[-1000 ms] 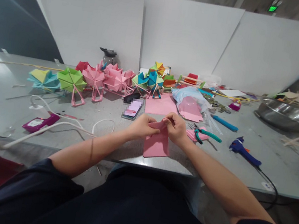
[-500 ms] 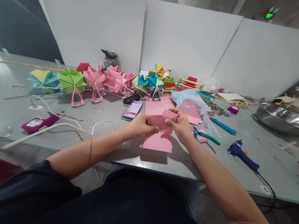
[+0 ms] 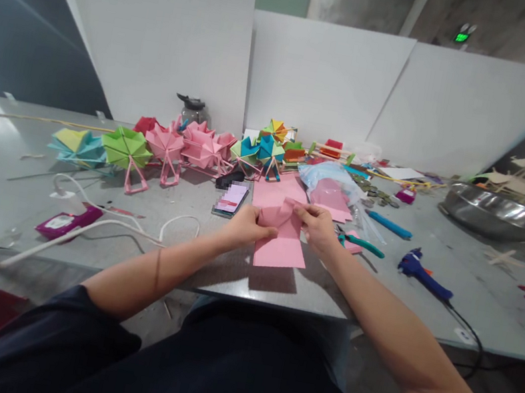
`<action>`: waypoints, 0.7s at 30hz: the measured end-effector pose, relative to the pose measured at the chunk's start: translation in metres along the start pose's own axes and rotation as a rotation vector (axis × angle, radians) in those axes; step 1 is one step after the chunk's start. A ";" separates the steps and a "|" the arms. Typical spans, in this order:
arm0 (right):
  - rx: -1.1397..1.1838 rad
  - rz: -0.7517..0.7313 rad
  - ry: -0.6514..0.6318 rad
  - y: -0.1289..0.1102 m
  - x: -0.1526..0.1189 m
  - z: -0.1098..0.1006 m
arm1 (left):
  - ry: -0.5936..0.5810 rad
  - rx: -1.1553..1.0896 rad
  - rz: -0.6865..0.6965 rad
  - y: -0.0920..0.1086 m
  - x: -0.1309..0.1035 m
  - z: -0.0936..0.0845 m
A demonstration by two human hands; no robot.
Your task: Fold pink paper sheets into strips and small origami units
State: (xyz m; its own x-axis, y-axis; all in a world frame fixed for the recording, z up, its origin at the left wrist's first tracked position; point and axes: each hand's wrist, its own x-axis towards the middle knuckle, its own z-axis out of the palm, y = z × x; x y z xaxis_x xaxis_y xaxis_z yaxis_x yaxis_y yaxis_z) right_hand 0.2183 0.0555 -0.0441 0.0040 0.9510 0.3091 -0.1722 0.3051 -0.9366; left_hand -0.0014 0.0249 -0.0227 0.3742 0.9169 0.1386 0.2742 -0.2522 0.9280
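Left hand (image 3: 243, 225), right hand (image 3: 322, 229): fingers pinching paper (image 3: 279, 254), frame centre; best square edges, then press crease

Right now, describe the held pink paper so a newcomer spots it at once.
Find the long grey table, then the middle of its near edge. The creased pink paper is there, between the left hand and right hand. Unlike the loose pink sheets beyond, it's gripped at both sides.

glossy, smooth metal basin (image 3: 500, 215); matt pink folded paper (image 3: 280, 252); smooth plastic glue gun (image 3: 426, 274); thin, shiny clear plastic bag (image 3: 323, 175); dull greyish tabletop (image 3: 130, 254)
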 end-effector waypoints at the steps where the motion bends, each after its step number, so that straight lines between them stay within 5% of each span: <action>1: 0.010 -0.010 0.013 0.000 0.001 -0.001 | -0.001 0.000 -0.002 0.000 0.000 0.000; 11: -0.010 -0.145 0.124 -0.011 0.012 -0.014 | -0.051 0.046 -0.020 0.007 -0.003 -0.001; 18: -0.377 -0.001 -0.392 -0.034 0.001 -0.027 | -0.198 0.111 -0.018 0.013 -0.007 -0.006; 21: -0.514 0.011 -0.454 -0.034 -0.004 -0.019 | -0.238 0.132 -0.007 0.013 -0.007 -0.008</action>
State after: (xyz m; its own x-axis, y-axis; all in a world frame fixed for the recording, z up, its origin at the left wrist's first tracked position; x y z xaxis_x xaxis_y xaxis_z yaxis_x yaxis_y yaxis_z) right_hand 0.2426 0.0425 -0.0169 -0.4279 0.8734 0.2327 0.3200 0.3872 -0.8647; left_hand -0.0075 0.0178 -0.0084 0.5655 0.8241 0.0329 0.3848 -0.2990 0.8732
